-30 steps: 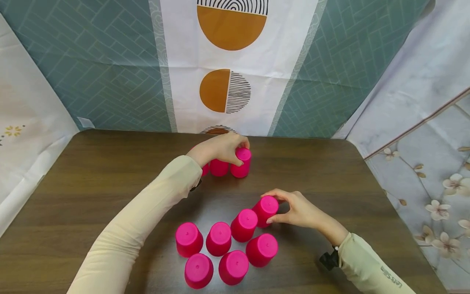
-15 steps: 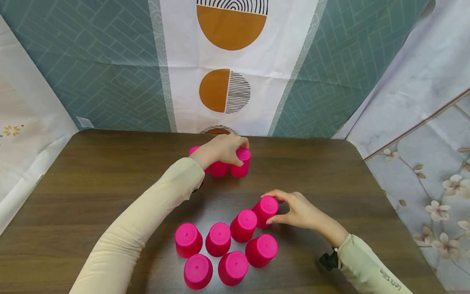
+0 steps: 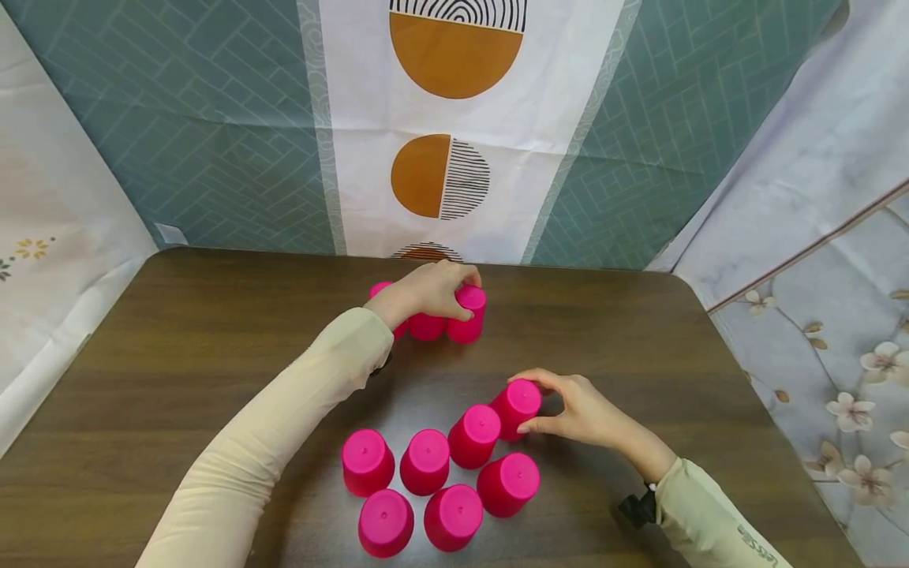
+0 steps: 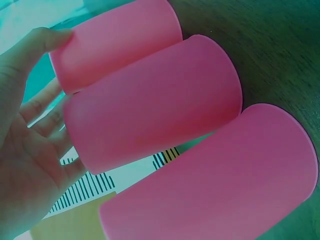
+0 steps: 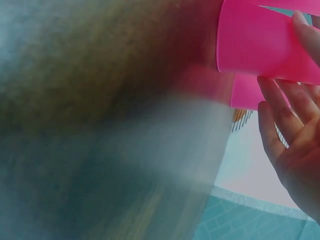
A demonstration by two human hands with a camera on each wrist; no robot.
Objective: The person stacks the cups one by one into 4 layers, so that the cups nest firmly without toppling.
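Three upside-down pink plastic cups stand in a row near the table's back edge. My left hand holds the right-end cup, thumb on its near side and fingers behind. Below the left wrist, the middle cup and the left-end cup are partly covered; the left wrist view shows all three side by side. Nearer the front, my right hand grips another upside-down pink cup between thumb and fingers. That cup touches or nearly touches its neighbour on the left.
Several more upside-down pink cups stand close together at the front, among them a left one, a front one and a right one. The brown wooden table ends at a patterned cloth behind.
My left wrist has shifted slightly, so more of the left-end back cup shows. Both hands keep hold of the same cups, which have stayed in place.
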